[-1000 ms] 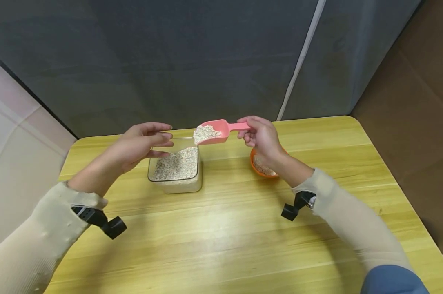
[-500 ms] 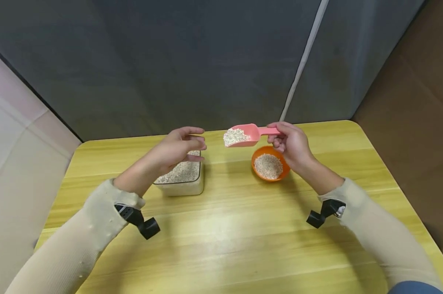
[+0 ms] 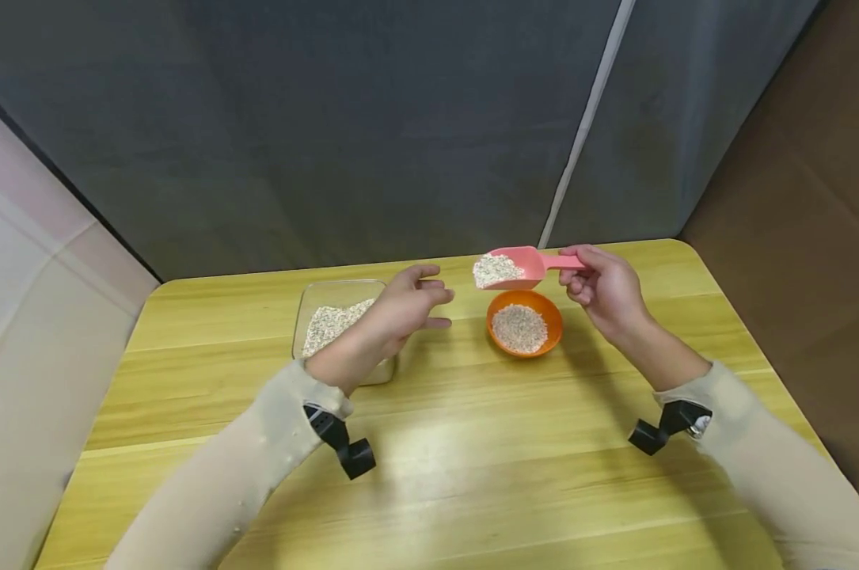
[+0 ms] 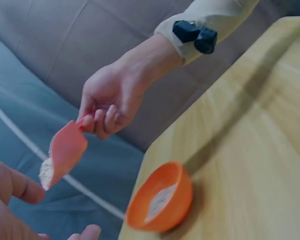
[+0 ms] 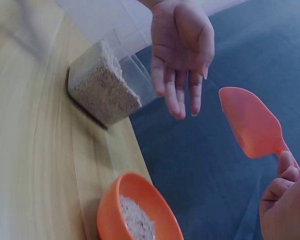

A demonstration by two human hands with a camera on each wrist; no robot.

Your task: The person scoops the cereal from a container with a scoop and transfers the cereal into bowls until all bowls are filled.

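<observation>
Pink scoop [image 3: 509, 269] of oats, handle pinched in right hand [image 3: 607, 289], hangs over orange bowl [image 3: 524, 324] near tabletop [image 3: 472, 443] far edge; left hand [image 3: 400, 309] grip slack, empty, beside clear container [image 3: 329, 321].

One pink scoop [image 3: 509, 268], one orange bowl [image 3: 524, 323], one clear container [image 3: 336, 321], two wrist cameras [image 3: 343, 445].

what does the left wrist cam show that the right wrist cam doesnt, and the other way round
Only the left wrist view shows the back of the right hand gripping the pink scoop by its handle, with grain at the scoop's lip, plus the black wrist camera.

Only the right wrist view shows the clear container of grain and the left hand, fingers straight, holding nothing.

Both show the scoop above the orange bowl, which holds some grain, on the wooden table.
</observation>
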